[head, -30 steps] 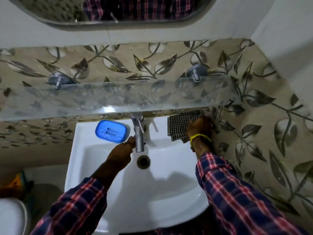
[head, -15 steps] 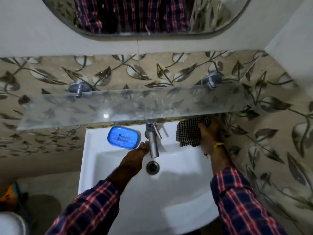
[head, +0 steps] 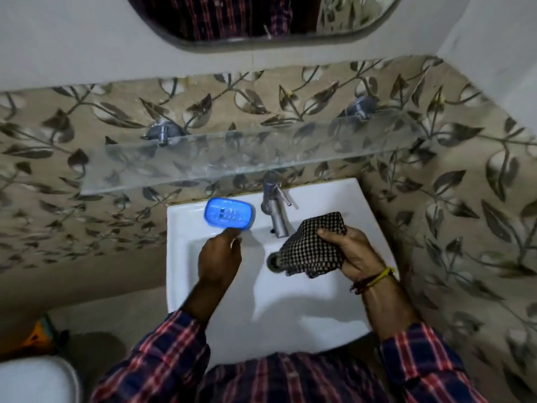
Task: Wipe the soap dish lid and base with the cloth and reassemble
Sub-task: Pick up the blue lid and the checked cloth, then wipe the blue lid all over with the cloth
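Now right hand (head: 353,251) holds cloth (head: 312,245) lifted over sink (head: 290,309).

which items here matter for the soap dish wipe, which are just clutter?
In the job:
blue soap dish, closed, on the sink ledge
checked cloth, gripped by right hand
left hand, reaching at the dish

Just there:
tap
sink
glass shelf
mirror
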The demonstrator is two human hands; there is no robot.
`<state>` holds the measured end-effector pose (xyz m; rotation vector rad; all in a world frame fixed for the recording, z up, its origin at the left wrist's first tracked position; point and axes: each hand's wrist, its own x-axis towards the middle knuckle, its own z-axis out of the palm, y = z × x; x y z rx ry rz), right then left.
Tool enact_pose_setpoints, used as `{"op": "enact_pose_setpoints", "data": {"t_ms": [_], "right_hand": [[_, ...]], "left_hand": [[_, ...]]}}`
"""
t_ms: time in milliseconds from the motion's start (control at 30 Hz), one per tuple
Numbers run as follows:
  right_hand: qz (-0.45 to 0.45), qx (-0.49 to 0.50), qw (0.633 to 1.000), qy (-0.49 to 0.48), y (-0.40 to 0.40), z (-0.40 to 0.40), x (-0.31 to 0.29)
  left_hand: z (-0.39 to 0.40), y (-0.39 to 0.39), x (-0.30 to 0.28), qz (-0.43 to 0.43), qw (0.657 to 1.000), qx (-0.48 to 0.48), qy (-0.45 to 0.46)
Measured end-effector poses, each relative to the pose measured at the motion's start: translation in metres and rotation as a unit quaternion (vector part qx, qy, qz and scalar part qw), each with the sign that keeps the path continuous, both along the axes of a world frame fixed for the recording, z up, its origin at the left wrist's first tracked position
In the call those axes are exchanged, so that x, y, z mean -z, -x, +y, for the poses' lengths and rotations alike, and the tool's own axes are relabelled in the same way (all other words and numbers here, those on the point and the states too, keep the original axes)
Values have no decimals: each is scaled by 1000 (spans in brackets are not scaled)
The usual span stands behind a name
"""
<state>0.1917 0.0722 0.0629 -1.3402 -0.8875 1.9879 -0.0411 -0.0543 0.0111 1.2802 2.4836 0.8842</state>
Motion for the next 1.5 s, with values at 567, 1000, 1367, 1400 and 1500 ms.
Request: {"op": "enact_pose_setpoints", "data": {"t_ms": [567, 1000, 1367, 1400, 1500], "right_hand": [[-63, -35, 989, -129, 74, -36, -5], [-75, -34, 988, -130, 71, -26, 6], [-44, -28, 991, -125, 74, -17, 12], [-47, -28, 990, -126, 73, -17, 13], [-51, -30, 990, -127, 69, -16, 15]], "left_hand": [[32, 102, 7, -82, 987, 113, 79], [41, 113, 16, -59, 992, 106, 21], [36, 104, 13, -170, 983, 53, -34], [35, 102, 13, -171, 983, 50, -34], [30, 96, 8, -159, 985, 48, -41]]}}
